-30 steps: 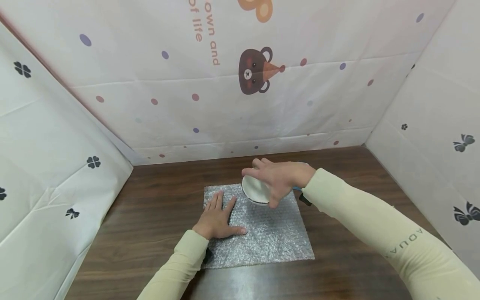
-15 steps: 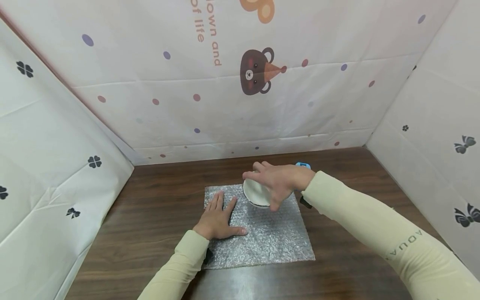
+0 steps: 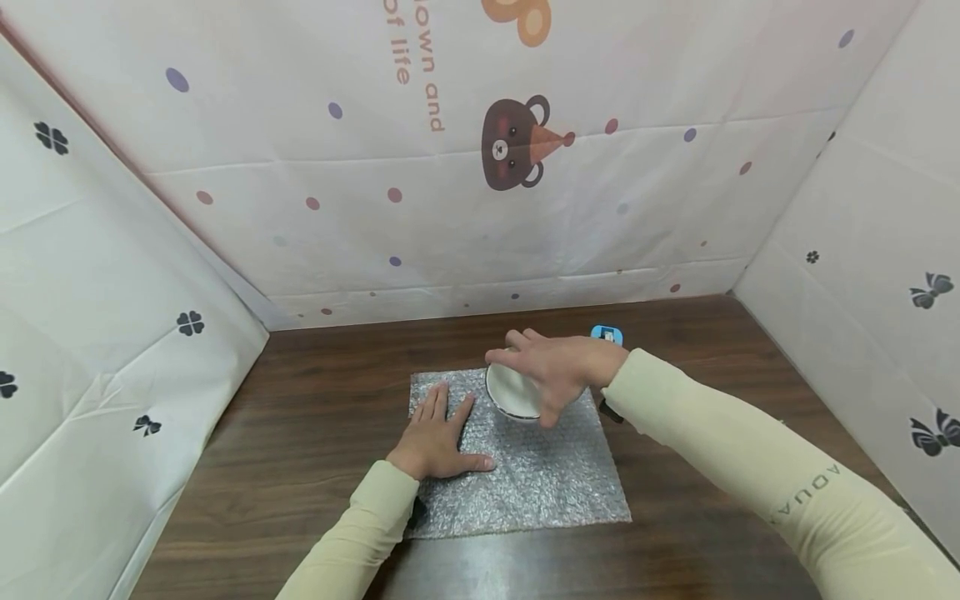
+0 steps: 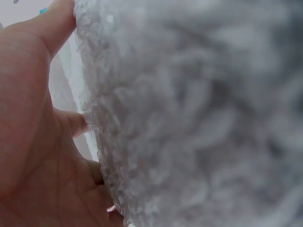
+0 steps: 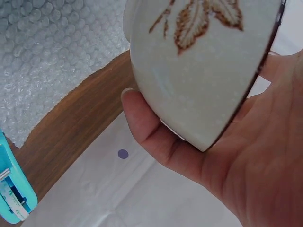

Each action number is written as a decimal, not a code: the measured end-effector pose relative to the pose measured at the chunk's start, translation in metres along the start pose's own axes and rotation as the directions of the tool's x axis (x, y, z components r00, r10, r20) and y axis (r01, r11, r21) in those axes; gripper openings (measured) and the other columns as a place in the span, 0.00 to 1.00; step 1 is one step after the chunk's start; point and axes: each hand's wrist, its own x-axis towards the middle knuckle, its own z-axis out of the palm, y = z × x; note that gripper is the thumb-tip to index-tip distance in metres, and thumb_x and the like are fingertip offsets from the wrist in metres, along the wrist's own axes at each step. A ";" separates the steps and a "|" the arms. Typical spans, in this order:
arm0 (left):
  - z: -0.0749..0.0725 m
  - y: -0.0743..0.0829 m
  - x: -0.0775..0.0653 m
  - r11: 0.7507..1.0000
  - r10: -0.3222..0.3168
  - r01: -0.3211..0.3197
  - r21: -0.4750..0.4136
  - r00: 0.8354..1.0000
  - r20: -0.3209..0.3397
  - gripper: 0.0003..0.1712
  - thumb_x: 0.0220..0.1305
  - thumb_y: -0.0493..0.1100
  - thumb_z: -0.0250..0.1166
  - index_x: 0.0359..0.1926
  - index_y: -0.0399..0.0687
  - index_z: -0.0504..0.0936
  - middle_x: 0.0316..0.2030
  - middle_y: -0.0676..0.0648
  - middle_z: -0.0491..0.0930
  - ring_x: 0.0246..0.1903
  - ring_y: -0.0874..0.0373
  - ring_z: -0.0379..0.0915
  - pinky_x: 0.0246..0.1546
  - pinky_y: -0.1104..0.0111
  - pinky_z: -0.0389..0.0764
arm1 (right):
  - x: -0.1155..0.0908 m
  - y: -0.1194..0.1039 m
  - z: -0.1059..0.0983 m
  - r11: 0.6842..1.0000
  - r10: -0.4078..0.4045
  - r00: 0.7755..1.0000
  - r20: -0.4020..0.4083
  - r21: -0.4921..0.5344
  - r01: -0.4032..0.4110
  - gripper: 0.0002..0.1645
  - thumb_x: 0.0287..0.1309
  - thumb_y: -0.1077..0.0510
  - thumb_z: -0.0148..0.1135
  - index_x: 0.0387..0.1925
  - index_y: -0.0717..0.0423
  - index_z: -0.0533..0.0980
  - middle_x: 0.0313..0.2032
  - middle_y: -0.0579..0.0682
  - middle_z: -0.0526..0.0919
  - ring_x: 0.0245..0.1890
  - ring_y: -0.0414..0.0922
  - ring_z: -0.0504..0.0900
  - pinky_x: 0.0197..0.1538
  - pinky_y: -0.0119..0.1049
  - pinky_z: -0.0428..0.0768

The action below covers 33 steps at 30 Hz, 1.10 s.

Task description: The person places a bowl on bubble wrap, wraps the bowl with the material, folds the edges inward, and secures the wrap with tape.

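A white bowl [image 3: 513, 393] with a dark rim is over the back part of a sheet of bubble wrap [image 3: 540, 475]. My right hand [image 3: 551, 367] grips it by the rim from above, fingers and thumb spread around it. In the right wrist view the bowl [image 5: 199, 90] shows brown leaf decoration on its outer wall, and fingers curl round its edge. My left hand [image 3: 435, 437] lies flat on the left side of the bubble wrap, fingers straight and thumb out. Up close in the left wrist view, the bubble wrap [image 4: 165, 118] blurs and hides the fingertips.
Behind the right wrist, a light-blue plastic object [image 3: 607, 334] lies on the dark wooden table [image 3: 315, 400]. Printed white sheets [image 3: 420, 225] stand up along the table's back and both sides.
My right hand has moved slightly down and nearer to me with the bowl, so more of the light-blue object shows behind it. The left hand stays in place.
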 end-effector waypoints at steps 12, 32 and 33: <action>0.001 0.000 0.000 1.000 -0.001 0.001 0.003 1.000 -0.002 0.65 0.56 0.81 0.65 0.84 0.59 0.51 0.84 0.34 0.37 0.84 0.38 0.33 0.80 0.40 0.52 | 0.002 0.001 0.012 1.000 0.003 1.000 0.001 -0.002 -0.003 0.74 0.35 0.48 0.88 0.82 0.44 0.55 0.65 0.52 0.67 0.62 0.50 0.68 0.54 0.48 0.83; 0.001 0.000 0.000 1.000 0.007 -0.007 0.015 1.000 -0.007 0.64 0.57 0.81 0.65 0.84 0.58 0.51 0.84 0.34 0.37 0.84 0.39 0.32 0.82 0.43 0.49 | 0.005 -0.001 0.023 1.000 0.020 1.000 0.004 0.016 -0.020 0.73 0.35 0.47 0.89 0.81 0.42 0.57 0.66 0.50 0.67 0.62 0.49 0.68 0.49 0.45 0.84; 0.000 0.000 -0.001 1.000 0.009 -0.009 0.012 1.000 -0.010 0.65 0.56 0.80 0.65 0.84 0.58 0.51 0.84 0.34 0.37 0.84 0.39 0.32 0.81 0.43 0.49 | 0.006 -0.001 0.023 1.000 0.020 1.000 0.005 0.017 -0.021 0.73 0.35 0.47 0.89 0.81 0.42 0.57 0.65 0.50 0.67 0.62 0.49 0.68 0.49 0.45 0.84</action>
